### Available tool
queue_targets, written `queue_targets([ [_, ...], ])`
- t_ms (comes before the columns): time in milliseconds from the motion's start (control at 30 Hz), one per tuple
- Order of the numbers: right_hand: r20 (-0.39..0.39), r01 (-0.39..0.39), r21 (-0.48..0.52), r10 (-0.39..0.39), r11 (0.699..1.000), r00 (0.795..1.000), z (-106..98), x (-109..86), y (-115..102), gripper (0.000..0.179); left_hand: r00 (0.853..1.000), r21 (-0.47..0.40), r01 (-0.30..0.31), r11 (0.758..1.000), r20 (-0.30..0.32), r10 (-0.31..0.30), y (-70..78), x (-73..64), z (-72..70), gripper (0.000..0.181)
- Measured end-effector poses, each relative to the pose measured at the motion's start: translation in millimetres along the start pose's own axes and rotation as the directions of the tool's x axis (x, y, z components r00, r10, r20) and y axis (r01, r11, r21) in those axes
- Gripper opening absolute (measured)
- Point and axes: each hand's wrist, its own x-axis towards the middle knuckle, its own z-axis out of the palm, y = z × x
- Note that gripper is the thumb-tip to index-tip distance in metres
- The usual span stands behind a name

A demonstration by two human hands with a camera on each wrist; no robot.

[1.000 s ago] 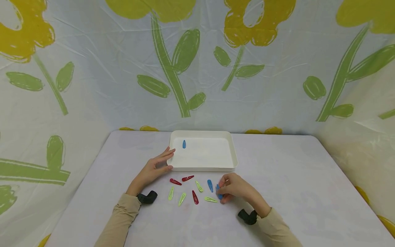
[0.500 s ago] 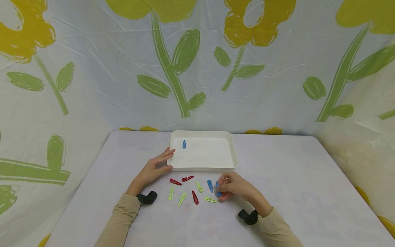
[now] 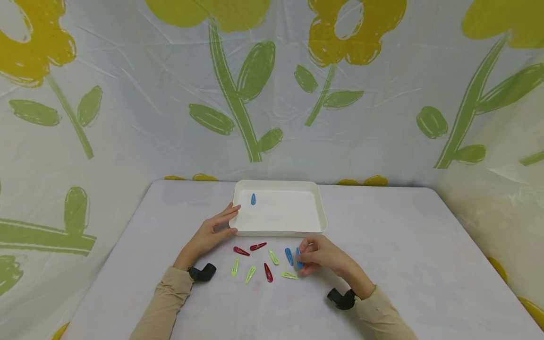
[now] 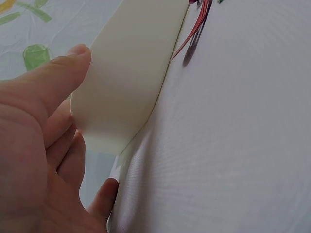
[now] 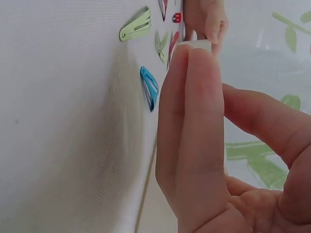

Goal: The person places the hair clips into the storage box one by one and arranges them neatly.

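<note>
My right hand (image 3: pixel 323 255) pinches a blue snap hair clip (image 3: pixel 299 259) between thumb and fingers, just over the table in front of the white tray (image 3: pixel 293 233). In the right wrist view, its fingers hide that clip. Another blue clip (image 3: pixel 289 256) lies on the table close to its left. My left hand (image 3: pixel 208 236) touches the tray's near left corner with loosely extended fingers; in the left wrist view its thumb (image 4: pixel 73 63) is at the tray's edge. Inside the tray, toward the back left, lies one blue clip (image 3: pixel 253 199).
In front of the tray, red clips (image 3: pixel 241 251) and light green clips (image 3: pixel 250 274) lie scattered between the hands. A white cloth (image 3: pixel 382 236) covers the table. Behind it hangs a flower-printed curtain (image 3: pixel 170 94).
My right hand has lifted the blue clip slightly and shifted it a little toward the tray, turning it more upright. My left hand stays at the tray corner.
</note>
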Motion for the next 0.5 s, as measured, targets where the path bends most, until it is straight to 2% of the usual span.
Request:
queue_targets([
  [500, 0.004, 0.059, -0.013, -0.059, 0.998, 0.998, -4.4, 4.5, -17.8, 0.015, 1.000, -0.011, -0.008, 1.000, -0.005, 0.008, -0.7, -1.6, -0.4, 0.060],
])
